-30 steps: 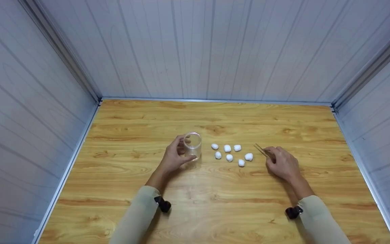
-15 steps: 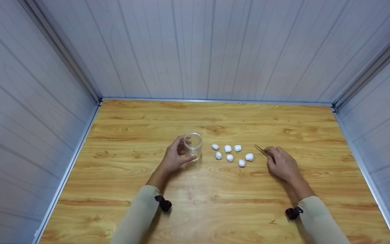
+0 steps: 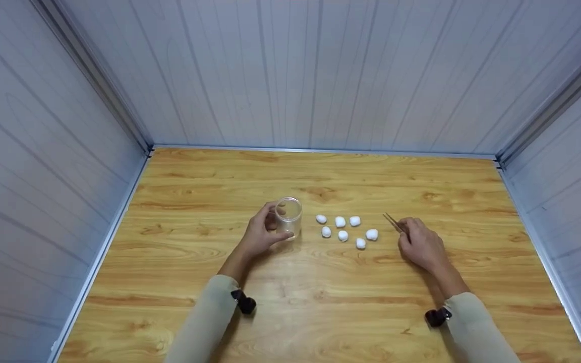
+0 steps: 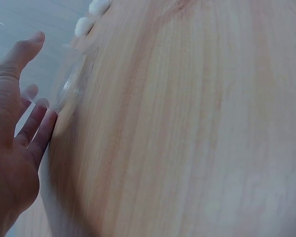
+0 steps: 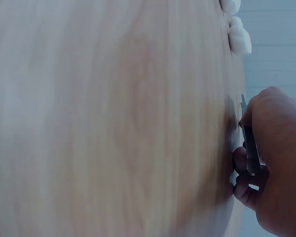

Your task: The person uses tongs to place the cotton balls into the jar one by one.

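While the left hand [image 3: 259,234] grips the upright jar [image 3: 289,226], the right hand [image 3: 423,245] pinches the tweezers [image 3: 396,225], their long axis slanting forward and left; between jar and tweezers lie seven balls [image 3: 343,235], the rightmost near the tweezers, closer to the right hand.
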### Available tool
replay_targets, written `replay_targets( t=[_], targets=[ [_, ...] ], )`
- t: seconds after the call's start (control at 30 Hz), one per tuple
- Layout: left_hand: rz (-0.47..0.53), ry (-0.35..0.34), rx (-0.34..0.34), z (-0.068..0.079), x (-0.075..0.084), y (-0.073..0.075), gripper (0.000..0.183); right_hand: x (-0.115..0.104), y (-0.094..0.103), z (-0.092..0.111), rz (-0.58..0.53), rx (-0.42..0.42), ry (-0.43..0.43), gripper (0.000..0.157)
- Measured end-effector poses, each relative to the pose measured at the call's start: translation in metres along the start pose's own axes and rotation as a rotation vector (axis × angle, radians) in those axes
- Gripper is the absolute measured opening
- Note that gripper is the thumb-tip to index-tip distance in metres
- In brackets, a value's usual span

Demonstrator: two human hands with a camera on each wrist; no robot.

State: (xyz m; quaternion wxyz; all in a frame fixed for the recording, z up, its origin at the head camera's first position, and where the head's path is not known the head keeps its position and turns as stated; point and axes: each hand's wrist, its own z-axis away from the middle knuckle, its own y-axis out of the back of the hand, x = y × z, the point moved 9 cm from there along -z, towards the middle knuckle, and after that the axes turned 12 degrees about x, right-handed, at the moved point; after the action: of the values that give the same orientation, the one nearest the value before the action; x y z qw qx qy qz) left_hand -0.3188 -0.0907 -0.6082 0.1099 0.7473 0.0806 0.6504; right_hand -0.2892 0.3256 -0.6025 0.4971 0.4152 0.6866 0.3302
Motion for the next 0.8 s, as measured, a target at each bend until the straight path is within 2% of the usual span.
replay_targets(
  t=[0.5, 0.8],
  targets=[
    [0.009, 0.01, 0.011, -0.0015, -0.0014, 0.0004, 0.076, 0.0028, 0.0035, 0.0007, -0.022, 0.048, -0.032, 0.032],
    [0.006, -0.006, 0.007, -0.0017, -0.0042, 0.0002, 0.079, 0.0049, -0.0012, 0.0011, -0.014, 0.029, -0.063, 0.034]
  ],
)
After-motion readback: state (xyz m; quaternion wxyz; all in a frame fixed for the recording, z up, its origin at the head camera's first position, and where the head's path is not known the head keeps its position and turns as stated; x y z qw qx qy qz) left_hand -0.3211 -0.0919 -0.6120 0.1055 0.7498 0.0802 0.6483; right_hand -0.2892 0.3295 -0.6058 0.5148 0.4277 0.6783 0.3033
